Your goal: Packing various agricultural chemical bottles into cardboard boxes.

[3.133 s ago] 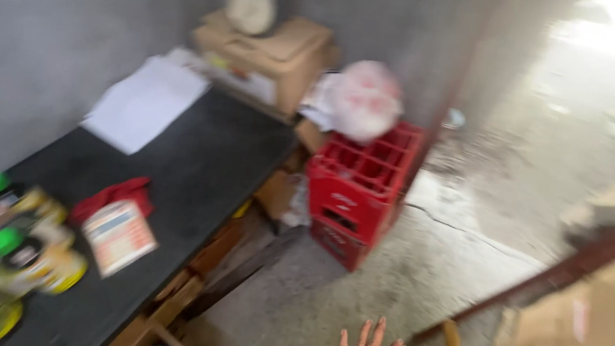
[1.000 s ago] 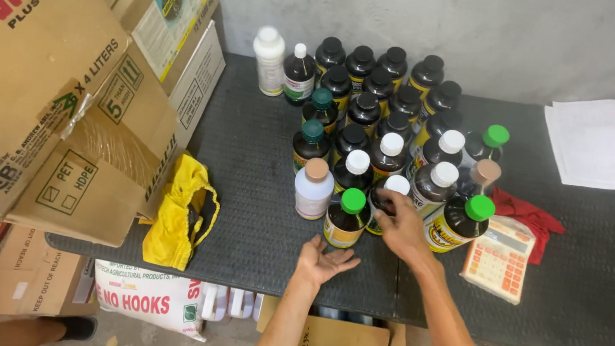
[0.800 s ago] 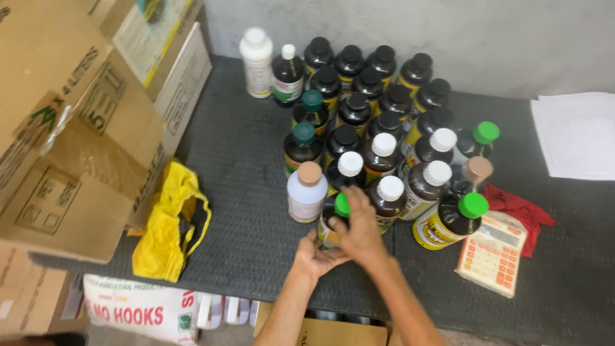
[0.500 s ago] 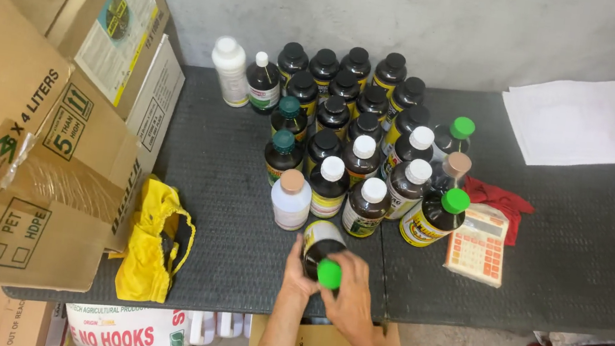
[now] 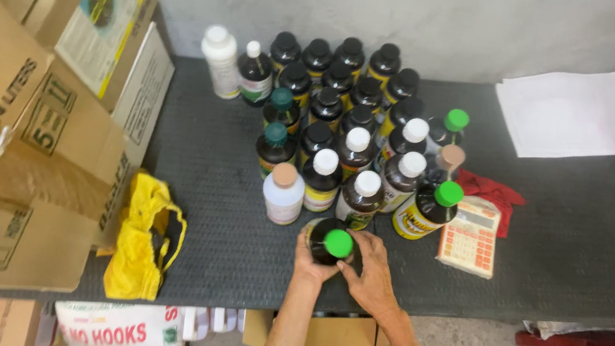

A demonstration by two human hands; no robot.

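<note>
Gripping the green-capped dark bottle (image 5: 332, 242) together, the left hand (image 5: 310, 261) and right hand (image 5: 370, 271) had drawn it from the bottle cluster (image 5: 344, 130) to the near edge of the black mat (image 5: 222, 233).

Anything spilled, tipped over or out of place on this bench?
No spill or damage shows. The green-capped bottle is gripped by the left hand and right hand, apart from the upright bottle cluster. A crumpled yellow cloth hangs over the bench's front edge, and a calculator lies partly on a red rag.
</note>
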